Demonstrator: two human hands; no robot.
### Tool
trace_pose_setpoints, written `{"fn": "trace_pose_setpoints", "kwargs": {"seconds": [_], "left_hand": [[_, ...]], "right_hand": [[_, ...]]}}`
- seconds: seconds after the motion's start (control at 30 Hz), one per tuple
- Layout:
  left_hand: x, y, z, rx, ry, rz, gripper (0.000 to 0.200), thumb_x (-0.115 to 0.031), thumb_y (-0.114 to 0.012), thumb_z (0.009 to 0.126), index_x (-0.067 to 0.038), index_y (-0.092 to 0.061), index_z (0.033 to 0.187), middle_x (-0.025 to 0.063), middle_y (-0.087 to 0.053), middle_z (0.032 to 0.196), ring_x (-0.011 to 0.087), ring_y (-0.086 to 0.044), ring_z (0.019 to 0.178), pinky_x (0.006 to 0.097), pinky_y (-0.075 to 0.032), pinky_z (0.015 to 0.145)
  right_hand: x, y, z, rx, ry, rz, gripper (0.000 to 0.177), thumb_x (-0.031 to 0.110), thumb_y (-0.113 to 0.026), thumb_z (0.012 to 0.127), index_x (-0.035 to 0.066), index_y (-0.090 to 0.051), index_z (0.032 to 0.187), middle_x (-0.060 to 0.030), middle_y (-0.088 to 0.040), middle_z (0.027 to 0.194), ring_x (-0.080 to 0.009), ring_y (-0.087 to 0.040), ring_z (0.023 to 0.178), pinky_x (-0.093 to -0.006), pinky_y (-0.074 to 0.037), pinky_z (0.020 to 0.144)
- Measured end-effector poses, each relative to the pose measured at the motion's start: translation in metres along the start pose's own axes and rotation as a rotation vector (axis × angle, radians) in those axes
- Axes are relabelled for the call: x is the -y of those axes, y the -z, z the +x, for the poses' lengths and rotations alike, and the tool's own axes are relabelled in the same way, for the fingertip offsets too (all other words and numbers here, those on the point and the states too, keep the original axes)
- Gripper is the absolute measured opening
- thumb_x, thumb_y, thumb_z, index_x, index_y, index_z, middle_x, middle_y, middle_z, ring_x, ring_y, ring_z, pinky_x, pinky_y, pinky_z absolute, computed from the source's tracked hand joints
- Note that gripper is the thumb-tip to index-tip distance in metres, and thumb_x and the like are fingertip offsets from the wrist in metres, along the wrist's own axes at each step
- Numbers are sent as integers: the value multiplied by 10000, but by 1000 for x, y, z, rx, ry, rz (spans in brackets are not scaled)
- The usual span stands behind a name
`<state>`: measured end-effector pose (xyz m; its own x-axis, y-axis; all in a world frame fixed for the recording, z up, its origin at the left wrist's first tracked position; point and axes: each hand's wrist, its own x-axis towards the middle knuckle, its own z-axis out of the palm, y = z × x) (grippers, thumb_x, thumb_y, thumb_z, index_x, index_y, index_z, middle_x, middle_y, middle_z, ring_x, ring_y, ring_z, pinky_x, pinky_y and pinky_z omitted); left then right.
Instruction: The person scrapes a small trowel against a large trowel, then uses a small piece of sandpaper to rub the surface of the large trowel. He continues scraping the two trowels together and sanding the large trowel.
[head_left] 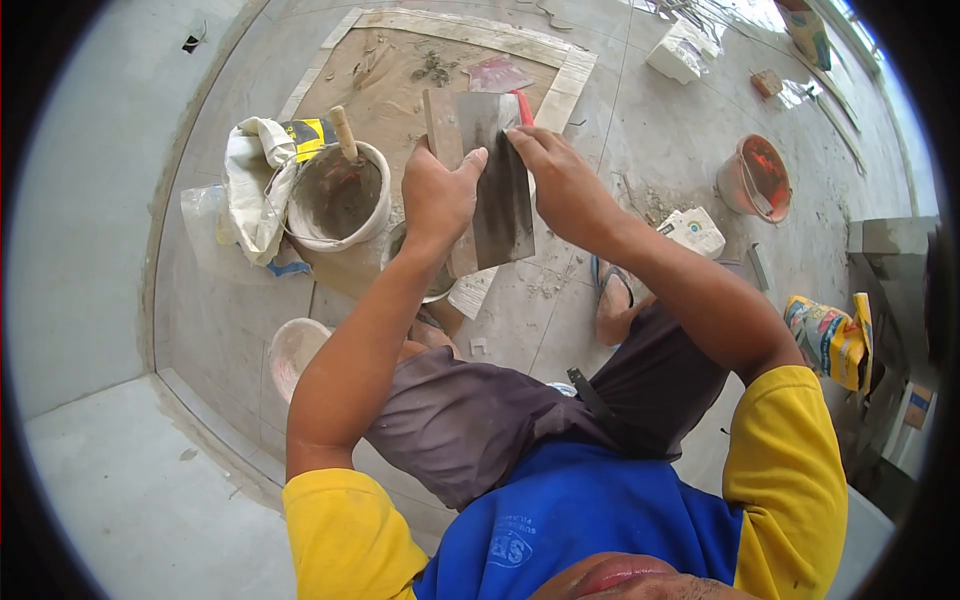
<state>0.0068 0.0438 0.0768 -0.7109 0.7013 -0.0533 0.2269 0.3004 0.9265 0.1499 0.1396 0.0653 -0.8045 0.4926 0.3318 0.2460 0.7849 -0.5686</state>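
Observation:
In front of me is a wide steel putty blade [501,190], tilted upright, with a wooden strip along its left edge and dark smears on the metal. My left hand [440,200] is closed around the wooden side, its thumb lying on the metal face. At the opposite edge, my right hand [562,190] grips the blade with curled fingers, fingertips pressed on its face near the top. A red piece [524,107] shows behind that edge; its full shape is hidden. Below my left hand, a round container [392,245] is partly covered by my wrist and the blade.
To the left stand a mortar-stained bucket [378,222] with a wooden handle [343,133] sticking out and a white sack [250,190]. A framed board [390,75] lies ahead. An orange bucket [742,185], a white box [692,232] and a yellow bag [835,340] are on the right.

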Motion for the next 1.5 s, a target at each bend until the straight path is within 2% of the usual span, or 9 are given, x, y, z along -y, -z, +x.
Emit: {"fn": "trace_pose_setpoints", "kwargs": {"seconds": [0.6, 0.8, 0.87, 0.93, 1.13, 1.17, 1.23, 1.43, 1.5], "left_hand": [[1, 2, -2, -14, 6, -10, 344, -137, -754, 849, 78, -617, 1081, 122, -687, 953, 154, -637, 816, 306, -510, 750], [-2, 0, -3, -5, 14, -27, 347, -156, -762, 847, 80, -623, 1060, 118, -687, 934, 149, -630, 805, 307, -509, 737], [-2, 1, -3, -24, -5, -27, 345, -162, -762, 848, 80, -626, 1053, 117, -687, 928, 147, -628, 800, 306, -508, 733], [-3, 3, -4, -6, 22, 0, 349, -154, -736, 847, 67, -615, 1088, 189, -707, 968, 267, -696, 862, 366, -525, 783], [-2, 2, -1, -7, -15, -20, 345, -158, -735, 847, 65, -616, 1083, 188, -707, 966, 264, -696, 861, 365, -525, 780], [-3, 3, 0, -10, -16, -19, 345, -158, -735, 847, 65, -616, 1083, 188, -707, 966, 264, -696, 861, 365, -525, 780], [-3, 3, -3, -12, -19, -14, 334, -167, -756, 852, 83, -639, 1040, 114, -693, 919, 144, -629, 782, 304, -505, 705], [2, 0, -2, -53, -50, -1, 287, -160, -754, 852, 76, -657, 984, 97, -688, 866, 137, -623, 751, 303, -503, 692], [0, 3, -3, -23, -13, 3, 316, -168, -747, 848, 68, -639, 1029, 145, -697, 912, 209, -659, 802, 336, -513, 736]], "right_hand": [[-1, -3, -2, -28, 50, -49, 434, -69, -487, 839, -92, -515, 1271, -262, -561, 1264, -406, -521, 1217, -439, -428, 1035], [0, 7, 6, -21, -72, -7, 549, -176, -419, 774, -83, -505, 1307, -274, -543, 1302, -408, -505, 1255, -426, -398, 1085], [2, 0, 0, -29, 64, -54, 425, -70, -493, 838, -104, -512, 1261, -273, -559, 1266, -410, -519, 1219, -439, -432, 1028], [-3, 3, 4, -25, 65, -26, 432, -67, -494, 841, -104, -507, 1272, -277, -557, 1267, -416, -520, 1215, -440, -435, 1027], [2, 2, 2, -29, 22, -12, 543, -177, -434, 765, -88, -508, 1296, -272, -552, 1283, -411, -516, 1231, -426, -407, 1072], [2, 0, 1, -48, 71, -56, 393, -66, -484, 837, -102, -519, 1227, -274, -571, 1231, -425, -537, 1182, -450, -440, 1015], [-6, 5, 8, -40, 25, -35, 400, -66, -484, 839, -103, -514, 1236, -272, -564, 1244, -422, -533, 1189, -450, -439, 1017], [-3, 2, 4, -53, 24, -33, 388, -62, -486, 843, -105, -521, 1227, -271, -567, 1237, -416, -542, 1178, -442, -443, 1014], [-4, 2, 4, -38, 33, -21, 380, -60, -488, 843, -103, -526, 1218, -271, -571, 1230, -414, -544, 1176, -439, -444, 1012]]}}
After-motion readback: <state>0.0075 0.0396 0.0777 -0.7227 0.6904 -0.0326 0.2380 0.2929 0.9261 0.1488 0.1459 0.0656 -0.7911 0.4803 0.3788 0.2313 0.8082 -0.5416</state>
